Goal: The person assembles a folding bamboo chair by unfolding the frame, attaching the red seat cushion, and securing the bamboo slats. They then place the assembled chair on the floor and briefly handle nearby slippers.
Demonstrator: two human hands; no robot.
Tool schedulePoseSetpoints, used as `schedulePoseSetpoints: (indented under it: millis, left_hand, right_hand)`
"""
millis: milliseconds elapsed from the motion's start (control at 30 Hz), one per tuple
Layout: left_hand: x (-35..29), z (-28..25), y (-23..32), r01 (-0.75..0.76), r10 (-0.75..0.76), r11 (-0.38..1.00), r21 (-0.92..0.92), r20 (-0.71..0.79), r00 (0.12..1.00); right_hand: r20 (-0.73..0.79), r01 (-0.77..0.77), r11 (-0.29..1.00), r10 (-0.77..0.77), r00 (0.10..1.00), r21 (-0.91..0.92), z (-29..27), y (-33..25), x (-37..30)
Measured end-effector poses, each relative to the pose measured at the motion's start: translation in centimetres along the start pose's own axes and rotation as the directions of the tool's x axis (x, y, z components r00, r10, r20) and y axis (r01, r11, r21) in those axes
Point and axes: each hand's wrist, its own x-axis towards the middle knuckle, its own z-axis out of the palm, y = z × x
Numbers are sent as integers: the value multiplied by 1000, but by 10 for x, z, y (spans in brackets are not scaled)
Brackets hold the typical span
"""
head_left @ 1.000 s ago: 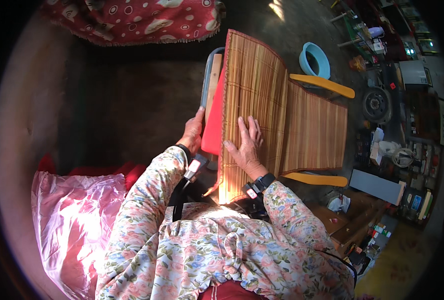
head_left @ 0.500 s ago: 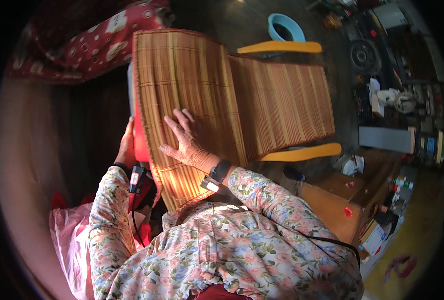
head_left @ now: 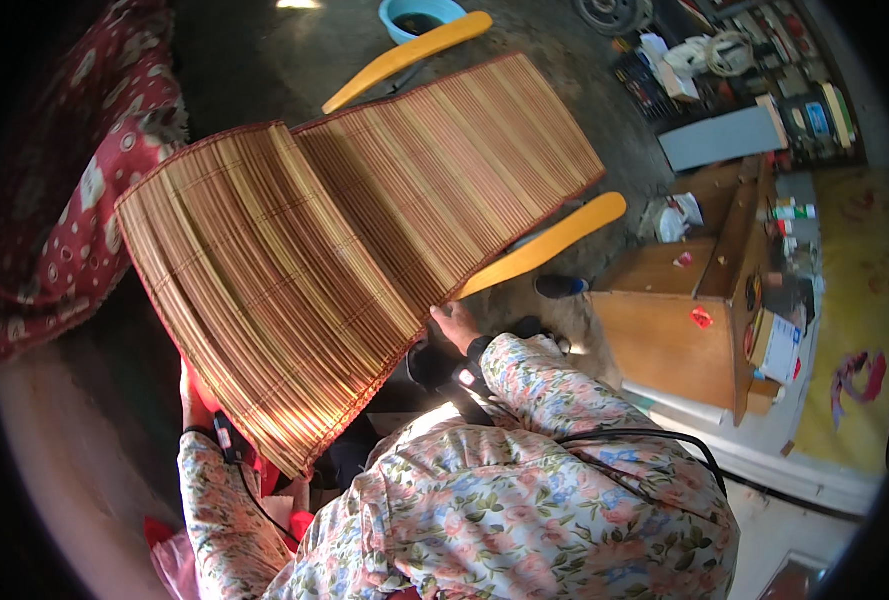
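A striped brown bamboo mat (head_left: pixel 265 270) with a dark red border covers a reclining chair, bending where the backrest meets the seat. Of the chair itself, two yellow armrests (head_left: pixel 545 245) show beside the mat. My right hand (head_left: pixel 457 328) is at the mat's near edge by the bend, its thumb on the border and its other fingers partly tucked under. At the backrest's left side, my left hand (head_left: pixel 197 398) reaches behind the mat next to something red, and its fingers are mostly hidden. Both wrists wear dark bands.
A red patterned cloth (head_left: pixel 95 200) hangs at the left. Beyond the far armrest stands a light blue basin (head_left: pixel 415 14). To the right are a wooden cabinet (head_left: pixel 665 320) and a grey-blue panel (head_left: pixel 722 138). A dark shoe (head_left: pixel 562 287) is near the cabinet, and a black cable (head_left: pixel 655 434) crosses my right sleeve.
My right hand has left the mat's top surface and moved to its near edge. The chair and mat now appear turned and lower left in view. My left hand stays by the backrest's left side.
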Motion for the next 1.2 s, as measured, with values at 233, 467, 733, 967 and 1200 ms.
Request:
schedulePoseSetpoints:
  millis: [233, 467, 733, 967, 1200]
  left_hand:
    - [6, -21, -3, 60, -71, 989, -138, -82, 994]
    - [-4, -55, -9, -63, 24, 975, -212, -183, 983]
    - [19, -60, -18, -105, 77, 981, -164, -171, 982]
    - [12, -50, -10, -22, 0, 996, -84, -257, 966]
    - [4, -58, -11, 57, -65, 998, -35, -271, 960]
  right_hand:
    - [-166, -82, 661, 303, 939, 746, 88, -17, -5]
    - [124, -412, 692, 426, 896, 593, 92, 7, 11]
    - [178, -483, 729, 458, 871, 486, 43, -3, -10]
    - [-158, -323, 765, 479, 864, 557, -30, 34, 12]
    - [-670, -142, 888, 428, 607, 438, -182, 141, 83]
